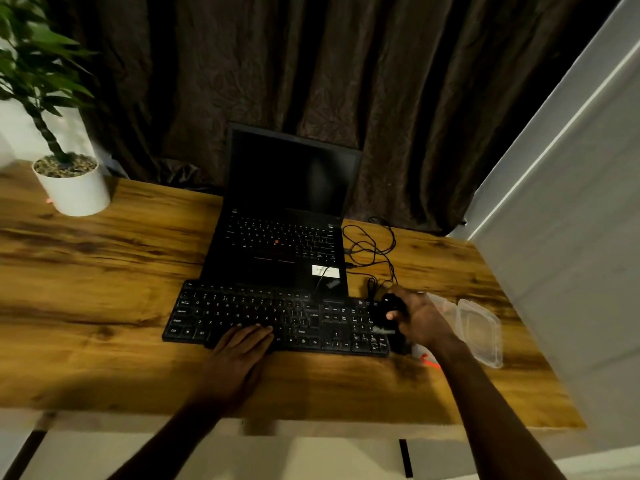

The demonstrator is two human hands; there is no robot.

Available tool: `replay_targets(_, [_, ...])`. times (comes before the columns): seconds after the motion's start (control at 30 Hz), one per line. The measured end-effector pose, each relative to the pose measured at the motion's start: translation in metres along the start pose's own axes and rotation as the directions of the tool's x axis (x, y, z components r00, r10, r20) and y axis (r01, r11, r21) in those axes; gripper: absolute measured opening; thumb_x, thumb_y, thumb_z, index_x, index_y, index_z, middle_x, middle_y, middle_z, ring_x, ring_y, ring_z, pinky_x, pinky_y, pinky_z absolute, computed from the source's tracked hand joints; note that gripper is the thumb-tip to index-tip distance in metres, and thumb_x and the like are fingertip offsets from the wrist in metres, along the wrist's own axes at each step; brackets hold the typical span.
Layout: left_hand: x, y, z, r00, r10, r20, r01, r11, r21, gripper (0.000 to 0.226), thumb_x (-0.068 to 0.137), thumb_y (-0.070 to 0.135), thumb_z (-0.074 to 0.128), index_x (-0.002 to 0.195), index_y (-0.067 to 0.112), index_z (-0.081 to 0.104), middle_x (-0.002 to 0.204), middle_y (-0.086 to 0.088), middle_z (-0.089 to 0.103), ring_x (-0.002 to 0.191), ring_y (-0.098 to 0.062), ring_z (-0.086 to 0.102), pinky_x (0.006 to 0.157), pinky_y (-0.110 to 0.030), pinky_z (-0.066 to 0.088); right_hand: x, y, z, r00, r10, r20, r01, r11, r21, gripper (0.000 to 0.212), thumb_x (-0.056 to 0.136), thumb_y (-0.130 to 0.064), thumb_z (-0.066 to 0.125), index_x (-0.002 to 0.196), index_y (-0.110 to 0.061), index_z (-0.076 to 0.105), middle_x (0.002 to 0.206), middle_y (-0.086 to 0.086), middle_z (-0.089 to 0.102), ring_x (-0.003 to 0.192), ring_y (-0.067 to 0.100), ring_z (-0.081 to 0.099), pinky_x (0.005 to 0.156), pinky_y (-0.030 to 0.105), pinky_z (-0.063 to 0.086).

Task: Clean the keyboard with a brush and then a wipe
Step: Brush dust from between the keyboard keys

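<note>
The left hand (242, 344) lies flat with straight fingers on the front edge of the keyboard (242, 306), as if to hold it down. The right hand (422, 320) is at the right end of the keyboard, curled round a dark thing that looks like the brush (393, 306), just over the number keys. So I think the brush part is going on, and the wipe part is not yet done. I can't see a wipe. A clear box (479, 327) sits just right of the keyboard, and a small red thing (429, 362) pokes out under the right wrist. A laptop (284, 237) stands open right behind the keyboard. Loose cables (374, 247) curl behind its right end and could snag the brush. A plant pot (74, 188) is far off to the left on the desk (104, 271).
</note>
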State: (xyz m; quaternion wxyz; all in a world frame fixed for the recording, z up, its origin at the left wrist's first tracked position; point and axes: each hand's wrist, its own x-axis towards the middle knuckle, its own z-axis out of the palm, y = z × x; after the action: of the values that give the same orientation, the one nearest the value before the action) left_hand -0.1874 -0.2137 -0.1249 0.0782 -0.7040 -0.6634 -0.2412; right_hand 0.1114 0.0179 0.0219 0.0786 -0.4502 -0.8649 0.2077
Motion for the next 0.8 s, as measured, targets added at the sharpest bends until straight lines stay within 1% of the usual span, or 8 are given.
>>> replay_targets(0.13, [0.0,0.001,0.0,1.0,-0.004,-0.004,0.004,1.0,-0.012,0.05,0.104,0.036,0.027,0.13,0.014,0.064,0.139,-0.001,0.059,0.127,-0.022,0.053,0.11,-0.046,0.032,0.0,-0.012,0.012,0.999,-0.015,0.028,0.015,1.0,0.006,0.047,0.085,-0.018,0.068,0.122,-0.04,0.05,0.11,0.006,0.063,0.101,0.024,0.06,0.077,0.04,0.059])
replay_targets(0.23, [0.0,0.003,-0.003,1.0,-0.016,0.007,0.016,1.0,-0.019,0.063,0.105,0.041,0.013,0.13,0.014,0.064,0.139,-0.002,0.059,0.128,-0.022,0.053,0.111,-0.046,0.031,0.002,-0.025,0.025,0.999,-0.044,0.026,0.042,0.996,0.073,0.042,0.088,-0.02,0.067,0.122,-0.038,0.05,0.111,0.005,0.06,0.098,0.023,0.06,0.066,0.025,0.055])
replay_targets(0.27, [0.001,0.004,-0.004,1.0,-0.02,0.01,0.02,0.999,-0.028,0.062,0.105,0.041,0.014,0.13,0.014,0.064,0.138,-0.002,0.059,0.128,-0.022,0.052,0.111,-0.046,0.031,0.001,-0.027,0.024,0.999,-0.051,0.012,0.049,0.992,0.114,0.04,0.089,-0.016,0.067,0.122,-0.032,0.052,0.111,0.005,0.059,0.097,0.021,0.06,0.064,0.021,0.052])
replay_targets(0.33, [0.001,0.004,-0.005,1.0,-0.018,0.001,0.018,0.999,-0.039,0.06,0.105,0.041,0.016,0.13,0.014,0.064,0.138,-0.002,0.059,0.128,-0.022,0.052,0.111,-0.046,0.031,-0.002,-0.022,0.016,0.999,-0.043,-0.003,0.043,0.984,0.172,0.035,0.09,-0.013,0.066,0.121,-0.024,0.055,0.111,0.006,0.059,0.098,0.021,0.061,0.067,0.025,0.057])
replay_targets(0.5, [0.001,0.001,0.0,0.999,-0.009,-0.043,0.008,0.999,-0.036,0.045,0.093,0.03,0.044,0.128,0.014,0.066,0.137,-0.002,0.061,0.126,-0.021,0.052,0.116,-0.04,0.025,-0.014,0.01,-0.003,0.999,-0.028,-0.034,0.03,0.997,0.067,0.039,0.082,-0.002,0.068,0.111,-0.025,0.058,0.1,0.006,0.066,0.096,0.025,0.064,0.078,0.035,0.057])
replay_targets(0.6, [0.001,0.001,-0.002,0.999,0.004,-0.043,-0.005,1.0,-0.027,0.047,0.089,0.029,0.046,0.129,0.013,0.065,0.137,-0.002,0.06,0.127,-0.021,0.049,0.118,-0.036,0.017,-0.013,0.005,0.002,0.998,-0.047,-0.046,0.049,0.998,0.046,0.041,0.083,-0.005,0.069,0.121,-0.016,0.059,0.104,0.007,0.066,0.097,0.024,0.063,0.076,0.023,0.05])
replay_targets(0.73, [0.002,0.003,-0.007,1.0,-0.006,-0.009,0.006,0.999,-0.036,0.05,0.103,0.036,0.028,0.129,0.014,0.065,0.136,-0.002,0.061,0.127,-0.02,0.048,0.118,-0.035,0.015,-0.01,-0.018,0.023,0.996,-0.085,-0.005,0.084,0.978,0.192,0.042,0.085,-0.01,0.068,0.113,-0.04,0.056,0.105,0.0,0.064,0.094,0.016,0.063,0.069,0.019,0.053])
replay_targets(0.8, [0.002,0.004,-0.008,1.0,-0.014,0.012,0.015,0.999,-0.04,0.061,0.105,0.04,0.015,0.129,0.014,0.065,0.136,-0.002,0.061,0.127,-0.019,0.048,0.118,-0.035,0.014,-0.011,-0.023,0.027,0.997,-0.071,-0.021,0.074,0.964,0.256,0.039,0.087,-0.012,0.068,0.111,-0.04,0.055,0.105,0.0,0.063,0.094,0.015,0.063,0.068,0.019,0.053])
